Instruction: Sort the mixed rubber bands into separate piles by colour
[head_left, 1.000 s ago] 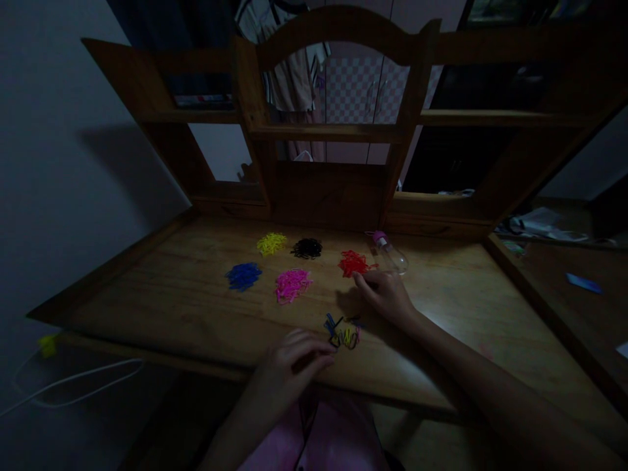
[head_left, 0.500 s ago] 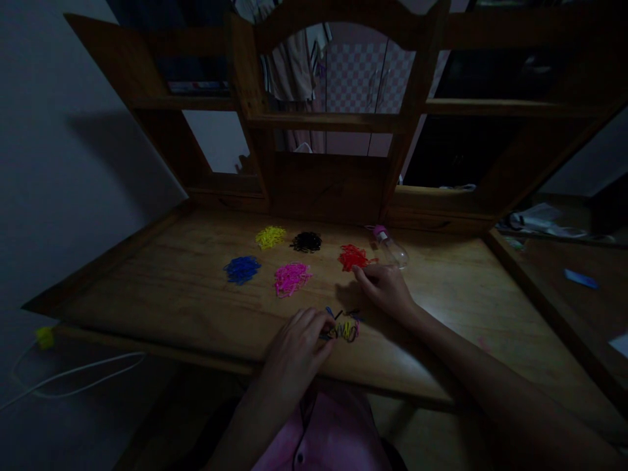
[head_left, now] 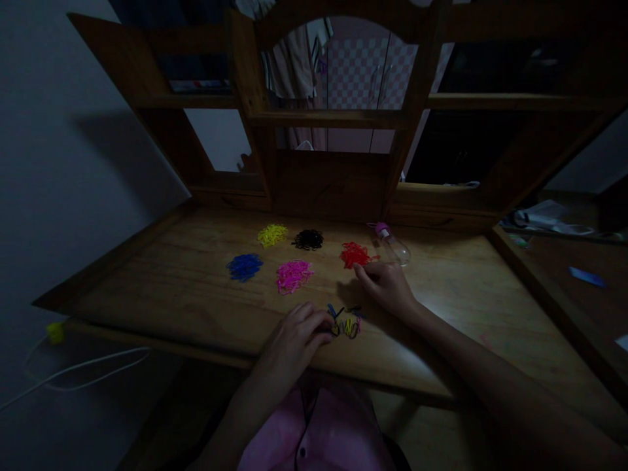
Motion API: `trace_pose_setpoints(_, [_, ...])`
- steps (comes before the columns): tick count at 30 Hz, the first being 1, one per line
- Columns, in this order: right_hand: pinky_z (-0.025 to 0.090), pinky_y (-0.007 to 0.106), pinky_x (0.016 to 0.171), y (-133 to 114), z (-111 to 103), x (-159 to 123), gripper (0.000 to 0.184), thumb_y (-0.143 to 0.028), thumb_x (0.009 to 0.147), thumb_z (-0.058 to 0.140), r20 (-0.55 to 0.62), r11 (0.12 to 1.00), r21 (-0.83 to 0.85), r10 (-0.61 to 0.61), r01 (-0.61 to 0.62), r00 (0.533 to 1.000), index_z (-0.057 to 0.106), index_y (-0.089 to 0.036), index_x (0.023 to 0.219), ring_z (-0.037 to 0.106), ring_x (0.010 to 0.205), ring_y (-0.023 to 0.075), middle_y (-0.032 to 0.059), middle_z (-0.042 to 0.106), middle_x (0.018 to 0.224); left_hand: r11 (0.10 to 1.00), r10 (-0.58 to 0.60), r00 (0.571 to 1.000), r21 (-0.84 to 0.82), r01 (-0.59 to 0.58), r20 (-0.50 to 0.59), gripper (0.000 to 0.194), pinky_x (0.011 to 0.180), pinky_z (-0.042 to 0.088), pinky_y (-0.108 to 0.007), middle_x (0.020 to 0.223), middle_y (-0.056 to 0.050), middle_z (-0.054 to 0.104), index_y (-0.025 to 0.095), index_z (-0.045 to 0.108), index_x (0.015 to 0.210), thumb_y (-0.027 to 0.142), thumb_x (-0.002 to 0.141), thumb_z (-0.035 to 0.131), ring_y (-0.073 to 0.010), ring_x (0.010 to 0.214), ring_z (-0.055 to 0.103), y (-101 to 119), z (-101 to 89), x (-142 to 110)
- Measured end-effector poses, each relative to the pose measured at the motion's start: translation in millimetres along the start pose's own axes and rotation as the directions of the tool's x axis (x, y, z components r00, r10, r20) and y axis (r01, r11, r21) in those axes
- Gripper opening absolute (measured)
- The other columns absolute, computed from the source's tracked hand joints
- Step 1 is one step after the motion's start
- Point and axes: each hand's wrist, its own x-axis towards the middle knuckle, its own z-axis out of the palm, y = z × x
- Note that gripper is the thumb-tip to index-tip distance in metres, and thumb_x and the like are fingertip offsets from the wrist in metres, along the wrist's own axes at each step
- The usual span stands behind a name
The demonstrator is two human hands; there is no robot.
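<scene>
My right hand is closed in a pinch at the near edge of a red pile of thin looped pieces that look like paper clips. Whatever lies between its fingertips is too small to make out. My left hand rests on the desk near the front edge, fingers curled and thumb close to the index finger. Its fingertips meet the left side of a small mixed group of yellow, black, blue and pink pieces. Anything it holds is hidden.
Behind the hands lie a blue pile, a pink pile, a yellow pile and a black pile. A clear bulb-shaped bottle with a pink cap lies beside the red pile. A wooden shelf rises along the desk's back.
My left hand has drawn slightly left, uncovering more of the mixed pieces. My right hand stays pinched at the red pile. The view has shifted a little.
</scene>
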Motion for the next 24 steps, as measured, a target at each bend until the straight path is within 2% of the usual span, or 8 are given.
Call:
trace_pose_setpoints(6, [0.024,0.027,0.052,1.7,2.2,-0.3,0.046,-0.034,0.094,0.044,0.002,1.0,0.021,0.006,-0.006,1.0,0.048,-0.016,0.052,0.04,0.045,0.009,0.0001,0.05,0.049,0.995,0.034,0.997,0.099,-0.028,-0.064,0.006,0.085,0.042,-0.034,0.091,-0.003,0.057,0.02,0.058,0.084,0.02,0.089,0.055,-0.0208,0.093,0.053,-1.3,8.9,4.0])
trace_pose_setpoints(11, [0.025,0.027,0.053,0.9,0.9,-0.7,0.046,-0.034,0.094,0.045,0.027,0.997,0.075,0.008,-0.01,1.0,0.05,-0.016,0.053,0.04,0.046,0.0092,-0.0007,0.048,0.05,0.999,0.048,0.994,0.015,-0.046,-0.103,0.003,0.084,0.042,-0.032,0.094,-0.002,0.056,0.021,0.056,0.087,0.02,0.089,0.055,-0.0196,0.094,0.053,-1.5,6.6,1.4])
trace_pose_setpoints(13, [0.029,0.025,0.054,-1.9,-1.6,-0.5,0.039,-0.035,0.093,0.048,0.102,0.986,0.169,-0.016,-0.001,0.995,0.056,-0.016,0.059,0.044,0.051,0.0102,-0.0004,0.052,0.055,0.998,0.047,0.991,-0.024,-0.05,-0.123,0.002,0.085,0.042,-0.031,0.095,-0.002,0.056,0.021,0.056,0.088,0.019,0.089,0.056,-0.0187,0.094,0.054,-1.7,4.3,1.5])
trace_pose_setpoints(14, [0.033,0.024,0.055,-3.5,-3.0,-0.4,0.033,-0.034,0.092,0.051,0.169,0.97,0.244,-0.05,0.007,0.984,0.06,-0.016,0.066,0.048,0.055,0.0109,0.0002,0.056,0.06,0.997,0.048,0.99,-0.047,-0.054,-0.133,0.002,0.084,0.042,-0.03,0.094,-0.002,0.057,0.021,0.056,0.087,0.019,0.088,0.056,-0.0182,0.093,0.054,-2.2,3.3,1.8])
trace_pose_setpoints(16, [0.04,0.023,0.06,-6.3,-5.5,-0.2,0.017,-0.031,0.088,0.057,0.319,0.913,0.407,-0.157,0.014,0.935,0.065,-0.016,0.083,0.055,0.066,0.0123,0.0017,0.063,0.076,0.994,0.049,0.987,-0.086,-0.063,-0.151,0.003,0.083,0.043,-0.029,0.093,-0.002,0.057,0.021,0.056,0.086,0.019,0.088,0.057,-0.0175,0.092,0.055,-3.9,2.1,2.8])
trace_pose_setpoints(18, [0.045,0.024,0.068,-7.6,-7.1,-0.5,0.016,-0.026,0.083,0.064,0.407,0.859,0.511,-0.258,0.016,0.876,0.065,-0.017,0.096,0.058,0.078,0.0138,0.0032,0.065,0.09,0.992,0.049,0.985,-0.108,-0.067,-0.165,0.003,0.081,0.043,-0.029,0.092,-0.002,0.058,0.02,0.057,0.085,0.02,0.087,0.058,-0.0172,0.09,0.056,-6.0,1.7,3.6])
trace_pose_setpoints(20, [0.047,0.027,0.076,-7.4,-7.6,-1.0,0.021,-0.021,0.079,0.067,0.426,0.842,0.539,-0.303,0.03,0.852,0.065,-0.018,0.099,0.058,0.087,0.0153,0.0041,0.063,0.097,0.991,0.042,0.983,-0.119,-0.064,-0.18,0.002,0.08,0.044,-0.028,0.091,-0.002,0.059,0.02,0.058,0.085,0.02,0.087,0.058,-0.017,0.088,0.056,-7.9,2.1,3.7])
trace_pose_setpoints(24, [0.046,0.031,0.083,-6.1,-7.2,-1.9,0.024,-0.017,0.075,0.069,0.419,0.861,0.504,-0.315,0.07,0.852,0.066,-0.019,0.098,0.056,0.092,0.017,0.0051,0.06,0.102,0.989,0.031,0.979,-0.136,-0.059,-0.199,0.002,0.079,0.045,-0.028,0.088,-0.002,0.062,0.02,0.06,0.084,0.021,0.085,0.06,-0.0173,0.086,0.058,-12.2,4.5,4.1])
